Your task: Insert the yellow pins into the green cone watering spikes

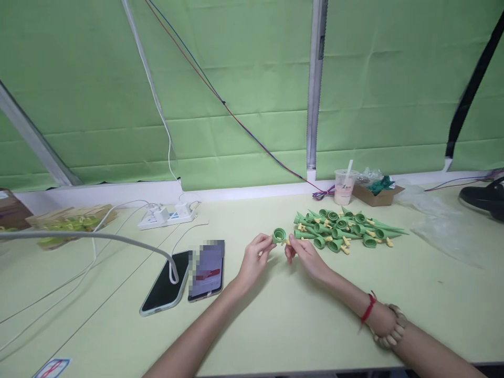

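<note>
Your two bare forearms angle inward before you, the left forearm (210, 323) rising from the lower edge and the right forearm (350, 296) reaching in from the lower right corner. Your left hand (254, 258) points up and to the right, its thumb and fingers gathered in a fingertip pinch. Your right hand (309, 256) mirrors it from the other side, tips pinched and pointing left, its lower fingers curled beneath. The hands nearly meet at mid-frame, fingertips facing, with a narrow gap between them.
</note>
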`<state>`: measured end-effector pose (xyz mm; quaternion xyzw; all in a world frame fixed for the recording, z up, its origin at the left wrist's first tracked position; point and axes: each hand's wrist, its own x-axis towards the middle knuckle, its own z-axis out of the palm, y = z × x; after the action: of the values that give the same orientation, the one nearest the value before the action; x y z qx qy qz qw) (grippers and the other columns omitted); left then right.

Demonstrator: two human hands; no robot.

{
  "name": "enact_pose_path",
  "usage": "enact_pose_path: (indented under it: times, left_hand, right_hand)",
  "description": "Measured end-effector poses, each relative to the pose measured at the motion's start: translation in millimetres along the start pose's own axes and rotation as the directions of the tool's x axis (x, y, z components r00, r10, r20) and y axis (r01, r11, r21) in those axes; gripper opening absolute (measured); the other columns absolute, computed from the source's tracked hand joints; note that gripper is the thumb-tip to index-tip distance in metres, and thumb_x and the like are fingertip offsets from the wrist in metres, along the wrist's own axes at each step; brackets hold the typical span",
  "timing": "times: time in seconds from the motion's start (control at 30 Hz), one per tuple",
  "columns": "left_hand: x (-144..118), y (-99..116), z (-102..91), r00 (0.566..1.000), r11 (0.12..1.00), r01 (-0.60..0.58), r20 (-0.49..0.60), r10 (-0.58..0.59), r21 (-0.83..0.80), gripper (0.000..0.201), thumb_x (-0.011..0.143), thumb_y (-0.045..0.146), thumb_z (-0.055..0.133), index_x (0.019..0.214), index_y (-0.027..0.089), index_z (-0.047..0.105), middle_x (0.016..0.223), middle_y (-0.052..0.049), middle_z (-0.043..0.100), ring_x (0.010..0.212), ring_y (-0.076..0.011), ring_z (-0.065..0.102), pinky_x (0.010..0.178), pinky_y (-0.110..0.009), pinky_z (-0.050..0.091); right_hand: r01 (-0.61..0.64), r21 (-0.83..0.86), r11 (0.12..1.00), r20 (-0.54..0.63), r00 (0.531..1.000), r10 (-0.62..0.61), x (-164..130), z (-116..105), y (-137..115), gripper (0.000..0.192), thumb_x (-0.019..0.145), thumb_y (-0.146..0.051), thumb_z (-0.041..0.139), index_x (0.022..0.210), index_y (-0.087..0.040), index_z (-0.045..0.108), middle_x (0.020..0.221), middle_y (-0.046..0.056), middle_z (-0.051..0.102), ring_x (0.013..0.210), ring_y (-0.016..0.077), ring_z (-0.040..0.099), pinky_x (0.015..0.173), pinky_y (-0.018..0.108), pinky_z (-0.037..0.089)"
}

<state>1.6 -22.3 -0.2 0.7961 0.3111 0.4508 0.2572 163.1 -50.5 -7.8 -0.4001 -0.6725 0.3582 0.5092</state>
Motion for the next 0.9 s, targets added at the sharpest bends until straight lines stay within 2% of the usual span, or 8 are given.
enact_pose_path:
  times: [0.1,0.23,0.37,0.47,0.57,0.67,0.8,0.9]
  left_hand:
    - [0.1,-1.8,1.0,0.999,1.0,0.027,-0.021,-0.027,0.007,0.02,0.083,0.023,0.045,0.074,0.016,0.062,0.079,-0.004,0.055,0.074,-0.0123,0.051,0.064,-0.022,0.04]
    - [0.7,-3.2,2.3,0.995,0.996,0.089,-0.046,-0.088,0.014,0.02,0.083,0.024,0.047,0.071,0.015,0.061,0.078,-0.004,0.054,0.073,-0.0125,0.051,0.06,-0.021,0.039]
    - [0.3,-1.7,2.1,0.999,0.999,0.042,0.011,-0.042,0.012,0.019,0.082,0.02,0.046,0.071,0.015,0.062,0.077,-0.003,0.054,0.071,-0.0114,0.05,0.064,-0.021,0.039]
    - [0.3,0.1,3.0,0.996,0.995,0.086,0.002,-0.086,-0.043,0.02,0.081,0.023,0.049,0.069,0.015,0.063,0.077,-0.004,0.054,0.072,-0.0119,0.051,0.063,-0.021,0.04]
    - [0.7,1.2,4.0,0.987,0.985,0.156,-0.029,-0.159,-0.069,0.02,0.08,0.026,0.05,0.069,0.015,0.063,0.078,-0.005,0.055,0.074,-0.0128,0.051,0.061,-0.02,0.04]
    - [0.4,1.0,4.0,0.988,0.986,0.151,-0.027,-0.153,-0.068,0.02,0.08,0.025,0.05,0.068,0.015,0.062,0.077,-0.004,0.055,0.074,-0.0124,0.051,0.06,-0.02,0.041]
    - [-0.5,-0.5,2.9,0.996,0.996,0.078,-0.036,-0.08,-0.045,0.019,0.079,0.022,0.052,0.063,0.015,0.06,0.073,-0.003,0.053,0.069,-0.0112,0.051,0.06,-0.02,0.041]
    - [0.1,-0.1,2.9,0.991,0.992,0.123,-0.04,-0.125,-0.038,0.017,0.078,0.023,0.053,0.068,0.015,0.063,0.075,-0.003,0.054,0.072,-0.0121,0.051,0.059,-0.02,0.041]
  right_hand:
    - [-0.065,0.05,0.997,0.022,0.998,0.064,0.8,0.2,0.5,0.063,0.086,-0.063,0.02,0.057,-0.017,0.051,0.056,0.002,0.053,0.052,0.0134,0.051,0.059,0.028,0.04]
    - [-0.043,-0.02,0.999,-0.074,0.996,0.041,1.7,-2.9,-2.1,0.042,0.082,-0.06,0.041,0.074,-0.02,0.051,0.067,0.0,0.055,0.057,0.0136,0.052,0.056,0.026,0.038]
    - [-0.092,0.107,0.99,0.034,0.995,0.089,4.0,-1.8,2.4,0.053,0.082,-0.063,0.033,0.052,-0.019,0.04,0.051,-0.002,0.043,0.051,0.013,0.049,0.059,0.028,0.039]
    - [-0.16,0.17,0.972,0.082,0.986,0.148,4.2,-0.6,4.5,0.06,0.082,-0.066,0.026,0.047,-0.019,0.039,0.047,-0.001,0.041,0.046,0.0122,0.047,0.057,0.029,0.039]
    - [-0.083,0.123,0.989,-0.016,0.996,0.086,3.6,-2.0,1.6,0.05,0.081,-0.063,0.037,0.063,-0.018,0.05,0.06,-0.001,0.049,0.05,0.0112,0.048,0.056,0.027,0.039]
    - [-0.052,0.141,0.989,-0.029,0.998,0.056,5.4,-2.8,0.8,0.044,0.078,-0.06,0.046,0.066,-0.019,0.048,0.062,-0.003,0.047,0.051,0.0104,0.048,0.057,0.026,0.039]
    - [-0.231,0.339,0.912,0.102,0.973,0.208,9.8,-0.8,5.8,0.051,0.074,-0.067,0.045,0.056,-0.02,0.039,0.051,-0.005,0.038,0.046,0.0101,0.043,0.052,0.027,0.038]
    - [-0.253,0.322,0.912,0.098,0.967,0.234,8.7,-1.5,5.2,0.051,0.075,-0.067,0.043,0.056,-0.019,0.04,0.05,-0.004,0.04,0.045,0.0101,0.043,0.051,0.026,0.038]
